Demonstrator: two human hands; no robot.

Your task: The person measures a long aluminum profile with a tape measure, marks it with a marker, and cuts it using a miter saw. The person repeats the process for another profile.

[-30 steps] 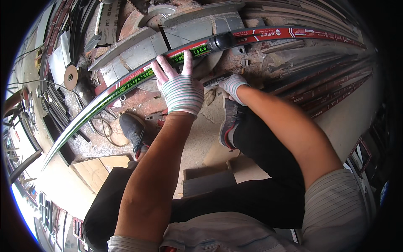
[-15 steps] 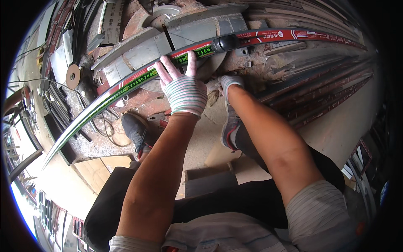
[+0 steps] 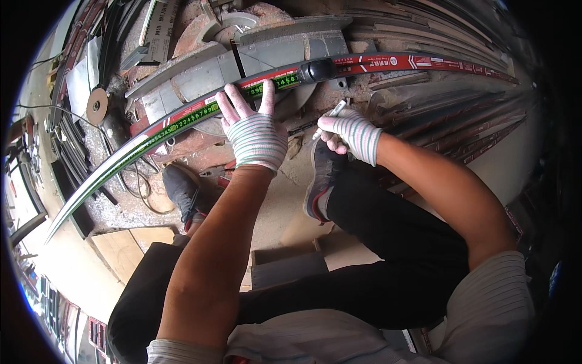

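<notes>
My left hand [image 3: 256, 136], in a striped knit glove, lies with fingers spread and tips pressing on a tape measure's green blade [image 3: 195, 114]. That blade runs along a long profile strip covered in red film [image 3: 388, 62]. The dark tape case [image 3: 318, 71] sits on the strip, right of my fingertips. My right hand [image 3: 351, 133], gloved the same way, is closed round a white marker pen [image 3: 333, 116]. It is held tilted above my right shoe, apart from the strip.
Beneath the strip lies a grey metal saw base [image 3: 260, 54] with a dark slot. An angle grinder's disc [image 3: 97, 105] stands at the left, above a looping cable. Pliers [image 3: 215, 173] lie between my feet. Long profiles [image 3: 424, 18] are stacked at the far right.
My right hand has come up from beside my right shoe, and the marker pen now shows in it. My left hand stays pressed on the tape; the whole view has shifted slightly.
</notes>
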